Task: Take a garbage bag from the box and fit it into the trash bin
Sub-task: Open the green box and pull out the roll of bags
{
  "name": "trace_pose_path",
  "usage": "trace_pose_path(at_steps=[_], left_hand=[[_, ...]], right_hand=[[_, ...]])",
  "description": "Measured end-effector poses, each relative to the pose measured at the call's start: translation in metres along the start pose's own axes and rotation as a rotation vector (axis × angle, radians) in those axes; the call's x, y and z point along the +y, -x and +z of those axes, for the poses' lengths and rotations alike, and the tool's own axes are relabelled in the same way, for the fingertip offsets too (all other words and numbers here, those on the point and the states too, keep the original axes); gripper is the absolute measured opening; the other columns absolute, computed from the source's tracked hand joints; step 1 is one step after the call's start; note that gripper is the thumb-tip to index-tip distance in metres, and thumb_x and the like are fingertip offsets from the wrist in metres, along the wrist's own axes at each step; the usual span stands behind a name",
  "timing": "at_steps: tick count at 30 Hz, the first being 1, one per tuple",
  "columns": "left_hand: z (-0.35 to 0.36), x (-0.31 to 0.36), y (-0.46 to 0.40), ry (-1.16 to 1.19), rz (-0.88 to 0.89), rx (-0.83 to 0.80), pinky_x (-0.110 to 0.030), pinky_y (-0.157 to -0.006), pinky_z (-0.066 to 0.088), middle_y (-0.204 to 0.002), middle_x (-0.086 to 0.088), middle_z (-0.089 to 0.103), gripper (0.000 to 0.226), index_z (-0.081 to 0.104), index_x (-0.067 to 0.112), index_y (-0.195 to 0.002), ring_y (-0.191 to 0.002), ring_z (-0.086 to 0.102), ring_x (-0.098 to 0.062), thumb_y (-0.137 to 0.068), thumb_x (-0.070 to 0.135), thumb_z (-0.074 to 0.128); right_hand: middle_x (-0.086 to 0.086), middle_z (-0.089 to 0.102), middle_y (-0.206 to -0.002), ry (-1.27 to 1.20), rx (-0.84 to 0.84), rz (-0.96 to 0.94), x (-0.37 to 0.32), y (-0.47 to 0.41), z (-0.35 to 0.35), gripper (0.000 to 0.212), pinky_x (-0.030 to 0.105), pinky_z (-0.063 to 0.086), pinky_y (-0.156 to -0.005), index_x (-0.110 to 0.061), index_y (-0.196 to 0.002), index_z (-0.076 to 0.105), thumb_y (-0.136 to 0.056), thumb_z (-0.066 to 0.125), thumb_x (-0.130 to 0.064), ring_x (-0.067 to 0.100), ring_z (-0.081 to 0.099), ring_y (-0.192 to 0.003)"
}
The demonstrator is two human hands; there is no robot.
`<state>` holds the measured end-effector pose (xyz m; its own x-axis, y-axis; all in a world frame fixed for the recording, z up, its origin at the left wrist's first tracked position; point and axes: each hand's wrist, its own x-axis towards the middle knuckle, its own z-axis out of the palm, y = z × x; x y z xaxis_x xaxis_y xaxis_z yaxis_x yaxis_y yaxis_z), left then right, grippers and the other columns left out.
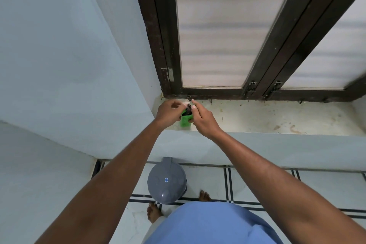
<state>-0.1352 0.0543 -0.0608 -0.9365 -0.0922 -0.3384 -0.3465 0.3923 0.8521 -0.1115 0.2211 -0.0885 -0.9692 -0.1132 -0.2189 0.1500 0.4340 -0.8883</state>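
Note:
A small green box (185, 122) stands on the window sill (267, 117) at its left end. A black roll of garbage bags (188, 109) shows at the box's open top. My left hand (168, 112) is at the box's left side, fingers curled at the top flap. My right hand (203, 120) grips the box's right side, with thumb and forefinger at the roll. Down on the floor stands the grey trash bin (167, 180), lid closed, close to the wall below the sill.
A dark-framed window (255, 77) rises behind the sill. A pale blue wall (59, 65) closes the left side. My bare feet (153, 212) stand on the white tiled floor (257, 186) beside the bin.

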Motion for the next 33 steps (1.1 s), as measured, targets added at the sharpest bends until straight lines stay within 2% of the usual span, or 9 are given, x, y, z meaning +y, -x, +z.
trace_pose_path(at_steps=[5,8,10,13,17,19,25,30,33], left_hand=[[-0.003,-0.002,-0.004,0.168,-0.099,-0.068,-0.042,-0.096,0.068,-0.122,-0.009,0.074,0.025,0.076,0.009,-0.125,-0.099,0.08,-0.026,-0.109,0.012,0.057],[-0.002,-0.011,-0.003,0.141,-0.055,-0.108,-0.04,-0.098,0.067,-0.133,-0.012,0.072,0.025,0.073,0.01,-0.131,-0.118,0.075,-0.028,-0.109,0.004,0.062],[-0.002,-0.015,0.0,0.151,-0.024,-0.106,-0.037,-0.096,0.068,-0.133,-0.013,0.07,0.023,0.072,0.012,-0.129,-0.122,0.073,-0.03,-0.108,0.004,0.067],[0.0,-0.021,0.002,0.212,-0.018,-0.088,-0.034,-0.094,0.068,-0.131,-0.016,0.071,0.023,0.074,0.01,-0.128,-0.12,0.076,-0.033,-0.106,0.006,0.073],[0.001,-0.026,0.003,0.19,-0.001,-0.061,-0.033,-0.088,0.069,-0.123,-0.009,0.075,0.027,0.077,0.011,-0.129,-0.111,0.079,-0.029,-0.102,0.014,0.08],[0.002,-0.027,0.004,0.126,0.014,-0.048,-0.038,-0.091,0.069,-0.125,-0.005,0.076,0.027,0.078,0.016,-0.129,-0.11,0.077,-0.026,-0.102,0.015,0.08],[0.0,-0.027,0.009,-0.034,0.037,-0.07,-0.043,-0.097,0.067,-0.132,-0.004,0.074,0.025,0.076,0.022,-0.127,-0.113,0.076,-0.029,-0.107,0.009,0.071],[-0.005,-0.014,0.02,-0.436,0.393,0.093,-0.025,-0.102,0.047,-0.136,-0.008,0.063,0.025,0.069,0.009,-0.131,-0.121,0.064,-0.022,-0.111,0.007,0.055],[-0.009,0.008,0.024,-0.565,0.599,0.025,-0.028,-0.094,0.051,-0.13,-0.001,0.06,0.024,0.07,0.015,-0.131,-0.115,0.06,-0.016,-0.11,0.024,0.061]], right_hand=[[0.005,0.07,-0.136,0.096,0.271,-0.049,0.002,0.0,-0.003,0.036,0.049,0.061,-0.101,-0.023,-0.15,0.058,-0.115,0.053,-0.027,0.026,0.073,-0.115],[-0.002,0.069,-0.12,0.088,0.324,-0.089,0.004,0.001,-0.002,0.022,0.05,0.065,-0.088,-0.03,-0.128,0.065,-0.111,0.06,-0.017,0.025,0.076,-0.094],[-0.006,0.07,-0.117,0.082,0.339,-0.107,0.003,0.001,-0.001,0.021,0.05,0.065,-0.091,-0.024,-0.12,0.075,-0.11,0.061,-0.013,0.023,0.075,-0.099],[-0.002,0.07,-0.136,0.068,0.308,-0.11,-0.003,0.008,-0.003,0.026,0.038,0.06,-0.094,-0.021,-0.129,0.079,-0.11,0.062,-0.024,0.019,0.071,-0.113],[-0.007,0.049,-0.168,0.174,0.238,-0.103,0.002,0.015,-0.003,0.06,0.038,0.051,-0.111,-0.032,-0.146,0.072,-0.098,0.066,-0.067,0.016,0.054,-0.147],[-0.007,0.054,-0.166,0.246,0.239,-0.102,0.005,0.016,-0.001,0.072,0.039,0.047,-0.116,-0.031,-0.151,0.068,-0.095,0.069,-0.075,0.016,0.048,-0.152],[-0.007,0.077,-0.13,0.193,0.229,-0.106,0.016,0.013,0.003,0.064,0.042,0.061,-0.1,-0.032,-0.148,0.067,-0.093,0.078,-0.063,0.014,0.07,-0.119],[-0.01,0.08,-0.119,0.262,0.224,-0.14,0.015,0.008,0.007,0.058,0.041,0.063,-0.089,-0.031,-0.143,0.07,-0.092,0.081,-0.055,0.015,0.071,-0.106],[-0.008,0.08,-0.113,0.297,0.207,-0.187,0.014,0.004,0.012,0.053,0.043,0.062,-0.082,-0.03,-0.141,0.07,-0.093,0.079,-0.051,0.017,0.071,-0.099]])
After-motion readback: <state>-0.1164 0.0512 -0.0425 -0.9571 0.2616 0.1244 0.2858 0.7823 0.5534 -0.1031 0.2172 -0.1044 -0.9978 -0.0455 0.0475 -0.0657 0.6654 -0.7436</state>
